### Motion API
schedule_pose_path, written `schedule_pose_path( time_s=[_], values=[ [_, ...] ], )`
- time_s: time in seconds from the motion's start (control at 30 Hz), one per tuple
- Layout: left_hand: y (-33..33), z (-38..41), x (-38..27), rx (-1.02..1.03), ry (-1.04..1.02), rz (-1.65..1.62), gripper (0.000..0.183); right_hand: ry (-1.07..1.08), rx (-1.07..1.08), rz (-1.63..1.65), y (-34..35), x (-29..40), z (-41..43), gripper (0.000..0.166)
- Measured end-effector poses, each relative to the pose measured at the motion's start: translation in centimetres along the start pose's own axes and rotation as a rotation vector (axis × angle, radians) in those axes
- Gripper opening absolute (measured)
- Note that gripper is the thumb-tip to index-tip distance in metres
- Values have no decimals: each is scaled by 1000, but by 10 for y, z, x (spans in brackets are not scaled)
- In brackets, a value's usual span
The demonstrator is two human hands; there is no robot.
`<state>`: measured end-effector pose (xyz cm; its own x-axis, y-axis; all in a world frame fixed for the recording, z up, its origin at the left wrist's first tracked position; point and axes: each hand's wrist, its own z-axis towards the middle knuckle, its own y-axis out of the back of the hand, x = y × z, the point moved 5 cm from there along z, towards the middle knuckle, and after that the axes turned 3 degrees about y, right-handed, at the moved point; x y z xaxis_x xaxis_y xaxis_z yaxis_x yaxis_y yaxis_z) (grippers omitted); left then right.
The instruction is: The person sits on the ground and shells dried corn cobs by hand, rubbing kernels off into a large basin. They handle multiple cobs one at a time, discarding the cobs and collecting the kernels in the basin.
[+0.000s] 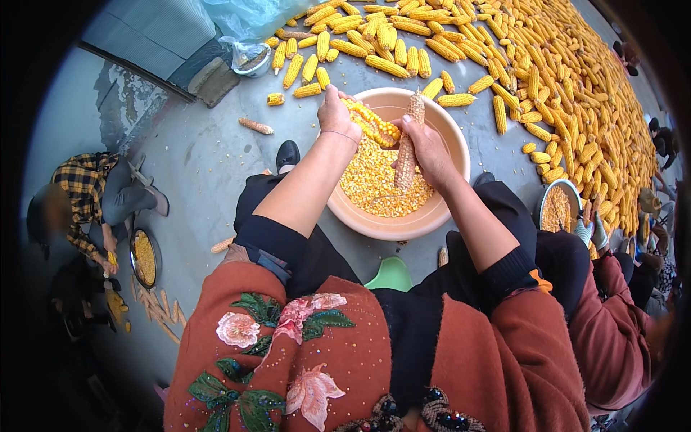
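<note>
My left hand [338, 114] grips a corn ear [372, 123] with yellow kernels, part of which seems stripped. In my right hand [425, 147] is a bare corncob [410, 156], held upright in the view beside the ear's near end. Both hands are over a wide peach-coloured plastic basin [394, 229]. Loose corn kernels [378, 178] cover the basin's bottom. The fingers of my right hand are partly hidden behind the cob, so whether they touch the ear is hard to tell.
A large heap of corn ears [572, 97] spreads across the far and right floor. Stripped cobs [256, 126] lie about. A green plastic stool [390, 274] shows between my legs. People work on both sides, near a metal bowl [144, 258] and another kernel-filled basin [559, 208].
</note>
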<state>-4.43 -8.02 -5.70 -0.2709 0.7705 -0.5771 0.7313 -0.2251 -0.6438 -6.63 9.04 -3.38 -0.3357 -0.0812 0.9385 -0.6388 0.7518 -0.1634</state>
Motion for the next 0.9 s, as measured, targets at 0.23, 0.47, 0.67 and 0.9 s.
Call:
schedule_pose_path(
  time_s=[0.23,0.47,0.67,0.9],
  values=[
    [-26,-19,4,207,-78,168,37,-32,15,175,-15,1,-7,36],
    [-49,-57,10,473,-257,336,37,-206,-91,214,6,-20,8,37],
    [-47,-54,6,499,-198,357,38,-298,86,380,8,-12,7,44],
    [-10,-14,6,79,103,-4,35,59,-13,75,-2,2,2,38]
  ],
)
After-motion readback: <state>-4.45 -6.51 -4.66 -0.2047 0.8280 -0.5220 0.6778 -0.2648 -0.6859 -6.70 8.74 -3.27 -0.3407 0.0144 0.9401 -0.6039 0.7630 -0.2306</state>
